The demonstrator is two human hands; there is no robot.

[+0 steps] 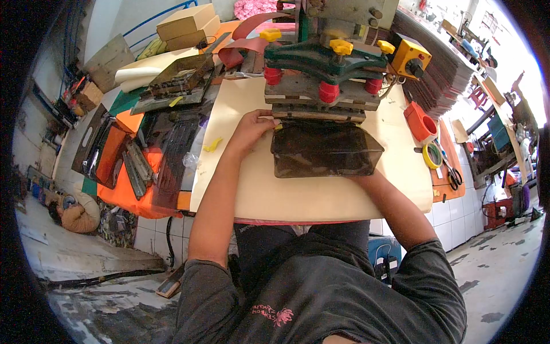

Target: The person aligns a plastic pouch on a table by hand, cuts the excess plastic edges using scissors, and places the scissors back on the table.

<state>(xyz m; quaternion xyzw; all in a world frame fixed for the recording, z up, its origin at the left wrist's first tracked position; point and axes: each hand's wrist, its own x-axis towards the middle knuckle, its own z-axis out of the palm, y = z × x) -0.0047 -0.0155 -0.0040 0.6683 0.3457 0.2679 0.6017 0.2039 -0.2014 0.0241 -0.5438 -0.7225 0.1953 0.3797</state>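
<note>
A dark, see-through plastic piece [326, 150] lies before the press [323, 86], its back edge close to the press's lower plates. My left hand [255, 131] is at its back left corner, fingertips pinched together beside a small yellow bit [278, 126]; what they hold is too small to make out. Under the right part of the plastic goes my right hand [362, 174], its fingers hidden by the dark sheet. Cream board [258, 198] lies beneath both forearms.
Dark plastic pieces and metal strips [137, 166] lie at the left. An orange-red holder [421, 121], yellow tape roll [432, 155] and scissors [452, 175] are at the right. Stacked sheets [438, 69] stand behind. A person [77, 213] is at the far left.
</note>
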